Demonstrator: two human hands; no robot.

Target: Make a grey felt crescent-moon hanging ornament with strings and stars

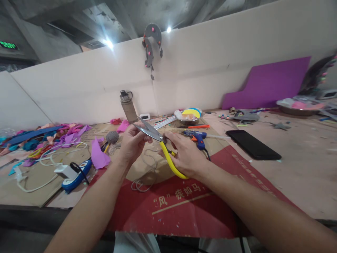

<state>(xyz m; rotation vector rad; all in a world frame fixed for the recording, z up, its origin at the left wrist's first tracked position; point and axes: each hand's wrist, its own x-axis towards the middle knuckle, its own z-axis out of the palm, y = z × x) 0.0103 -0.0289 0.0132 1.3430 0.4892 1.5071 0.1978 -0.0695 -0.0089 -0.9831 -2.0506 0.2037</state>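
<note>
My right hand (185, 154) grips a pair of scissors (170, 162) with yellow handles. Their metal blades stand apart and point up and left, toward my left hand (131, 146). The fingers of that hand are closed in a pinch beside the blade tips; what they hold is hidden. Below both hands, loose grey yarn (143, 186) lies in loops on a red and brown cardboard sheet (184, 214). A small ball of grey yarn (112, 137) rests left of my left hand. Just past my right hand lies a blue glue gun (199, 138).
A black phone (252, 144) lies at right. On the left are a blue-and-white power strip (76, 177), white cables and crumpled coloured paper (65, 137). A bottle (129, 109) and a metal bowl (188, 122) stand near the back wall; a purple sheet (268, 86) leans there.
</note>
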